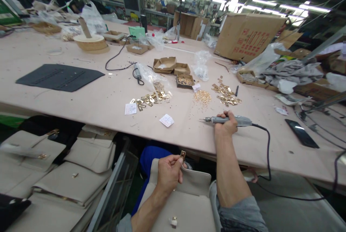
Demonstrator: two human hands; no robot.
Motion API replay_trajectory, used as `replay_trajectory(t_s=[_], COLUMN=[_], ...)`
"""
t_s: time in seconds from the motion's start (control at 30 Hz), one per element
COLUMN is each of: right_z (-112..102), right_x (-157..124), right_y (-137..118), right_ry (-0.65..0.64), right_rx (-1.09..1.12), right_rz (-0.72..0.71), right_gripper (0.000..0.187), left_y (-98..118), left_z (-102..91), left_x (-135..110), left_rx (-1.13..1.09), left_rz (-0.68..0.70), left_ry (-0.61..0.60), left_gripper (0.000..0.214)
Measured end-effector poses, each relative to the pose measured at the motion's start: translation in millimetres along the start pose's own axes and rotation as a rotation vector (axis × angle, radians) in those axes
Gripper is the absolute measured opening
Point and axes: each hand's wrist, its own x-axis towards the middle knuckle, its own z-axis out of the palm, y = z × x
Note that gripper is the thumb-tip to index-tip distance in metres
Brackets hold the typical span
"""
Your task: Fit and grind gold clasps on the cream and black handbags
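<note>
Over the beige leather-like bag [191,210], our left hand [169,171] pinches a gold rectangular metal plate [183,155] near its far edge, and beyond the bag's right side our right hand [227,123] grips a grey cylindrical corded screwdriver [244,121].

A beige bag [193,212] is lying with its flap [198,182] folding open at the far end. A small gold plate [183,154] is tilting upright at the bag's flap. Beyond the bag, rightward, a gray electric screwdriver [243,121] is pointing left.
</note>
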Motion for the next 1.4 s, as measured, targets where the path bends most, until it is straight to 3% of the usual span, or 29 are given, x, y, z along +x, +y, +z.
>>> replay_trajectory(t_s=[0.13, 0.3, 0.43, 0.53, 1.13, 1.4], right_z=[-12, -26, -31, -34, -39, -33], right_x=[-33, -95, -143, -163, -191, -191], right_y=[-31, -63, -65, -57, -32, -27], right_ry=[-0.122, -0.360, -0.395, -0.449, -0.633, -0.743], right_rx=[-0.014, -0.111, -0.226, -0.262, -0.378, -0.453], right_rz=[0.051, 0.046, -0.039, -0.103, -0.198, -0.149], right_gripper=[0.012, 0.014, 0.023, 0.025, 0.023, 0.022], left_y=[0, -1, -1, -2, -8, -9], left_z=[3.7, 8.4, 10.8, 10.3, 5.3, 4.3], left_x=[-2, -4, -5, -7, -9, -11], left_rx=[0.053, 0.086, 0.109, 0.105, 0.118, 0.038], left_rz=[0.003, -0.042, -0.030, 0.009, 0.065, 0.046], left_ry=[0.033, 0.076, 0.099, 0.104, 0.099, 0.057], left_gripper=[0.034, 0.030, 0.029, 0.026, 0.028, 0.037])
